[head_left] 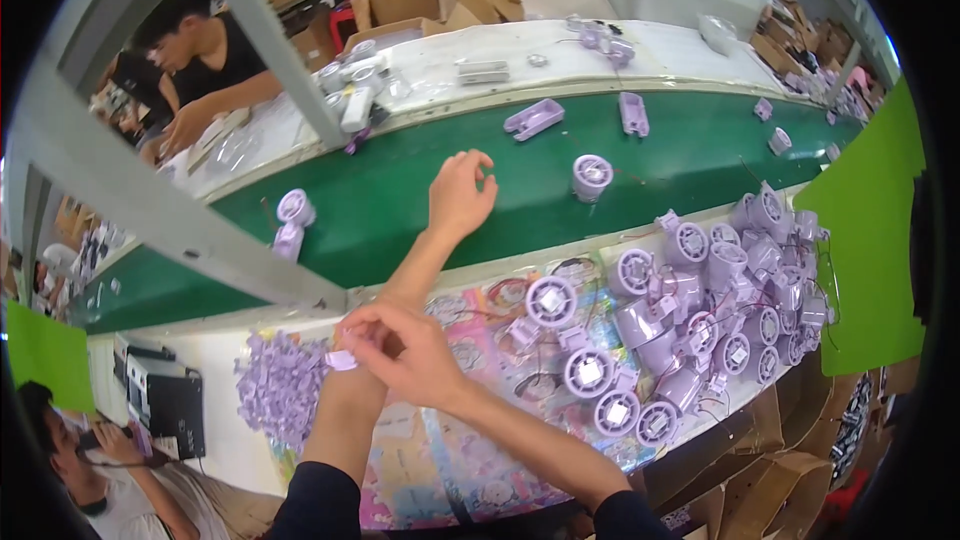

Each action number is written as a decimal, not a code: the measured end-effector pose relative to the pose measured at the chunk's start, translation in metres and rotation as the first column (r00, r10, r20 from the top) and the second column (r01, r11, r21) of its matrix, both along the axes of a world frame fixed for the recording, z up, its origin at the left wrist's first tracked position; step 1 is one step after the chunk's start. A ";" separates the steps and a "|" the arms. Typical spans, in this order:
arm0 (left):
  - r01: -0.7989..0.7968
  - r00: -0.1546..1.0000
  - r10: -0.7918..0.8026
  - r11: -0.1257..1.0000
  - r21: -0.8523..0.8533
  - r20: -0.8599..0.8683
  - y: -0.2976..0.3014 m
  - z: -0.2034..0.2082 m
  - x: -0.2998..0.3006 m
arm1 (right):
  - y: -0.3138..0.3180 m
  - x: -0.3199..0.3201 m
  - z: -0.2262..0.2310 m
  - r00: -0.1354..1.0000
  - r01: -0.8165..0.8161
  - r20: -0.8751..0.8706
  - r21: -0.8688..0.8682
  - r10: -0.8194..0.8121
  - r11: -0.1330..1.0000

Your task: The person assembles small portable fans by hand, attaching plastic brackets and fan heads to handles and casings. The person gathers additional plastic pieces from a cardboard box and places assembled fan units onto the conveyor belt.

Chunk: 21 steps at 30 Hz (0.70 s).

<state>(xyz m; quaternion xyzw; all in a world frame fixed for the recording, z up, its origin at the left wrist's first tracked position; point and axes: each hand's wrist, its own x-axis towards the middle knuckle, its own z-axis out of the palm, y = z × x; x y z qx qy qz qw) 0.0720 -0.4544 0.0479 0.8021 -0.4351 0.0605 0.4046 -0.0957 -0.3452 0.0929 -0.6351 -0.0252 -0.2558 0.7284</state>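
Observation:
My left hand [461, 195] is stretched out over the green conveyor belt [400, 192], its fingers loosely bent and apart, with nothing visible in them. Across my left forearm lies my right hand [405, 352], thumb and fingers pinched together. A small lilac plastic piece [341, 360] shows at its fingertips. Beside that hand is a heap of small lilac plastic parts [280, 390]. Right of my left hand, a round lilac fan-like unit [592, 176] stands on the belt.
Many lilac round units with wires [700, 310] crowd the bench's right side, on a colourful printed sheet [430, 460]. Lilac shells [535, 120] and another unit [294, 210] ride the belt. A grey post [180, 230] crosses at left. A co-worker [205, 60] sits beyond the belt.

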 end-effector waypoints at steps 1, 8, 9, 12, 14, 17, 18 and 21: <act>0.027 1.000 -0.027 0.999 -0.017 0.016 -0.016 -0.002 0.005 | -0.008 0.002 -0.002 1.000 0.021 -0.002 -0.001 -0.021 1.000; -0.051 0.984 0.048 0.999 0.012 0.173 -0.095 -0.020 0.034 | -0.052 0.006 -0.007 0.992 0.118 0.058 -0.064 -0.114 0.991; -0.070 0.973 0.061 0.997 0.032 0.223 -0.103 -0.023 0.034 | -0.054 0.008 -0.007 0.970 0.221 0.140 -0.172 -0.198 0.960; -0.057 0.975 0.034 0.994 0.098 0.222 -0.119 -0.029 0.039 | -0.048 0.007 -0.006 0.947 0.296 0.200 -0.251 -0.250 0.922; -0.040 0.986 0.012 0.985 0.165 0.168 -0.121 -0.029 0.039 | -0.047 0.008 -0.009 0.903 0.419 0.189 -0.189 -0.385 0.888; -0.076 0.989 0.047 0.975 0.208 0.138 -0.110 -0.025 0.041 | -0.044 0.010 -0.016 0.868 0.494 0.142 -0.159 -0.475 0.855; -0.082 0.988 0.053 0.974 0.212 0.143 -0.102 -0.023 0.041 | -0.042 0.009 -0.015 0.867 0.495 0.132 -0.135 -0.480 0.858; -0.056 0.998 0.052 0.971 0.233 0.024 -0.070 -0.008 0.027 | -0.035 0.008 -0.023 0.897 0.440 0.077 -0.071 -0.435 0.895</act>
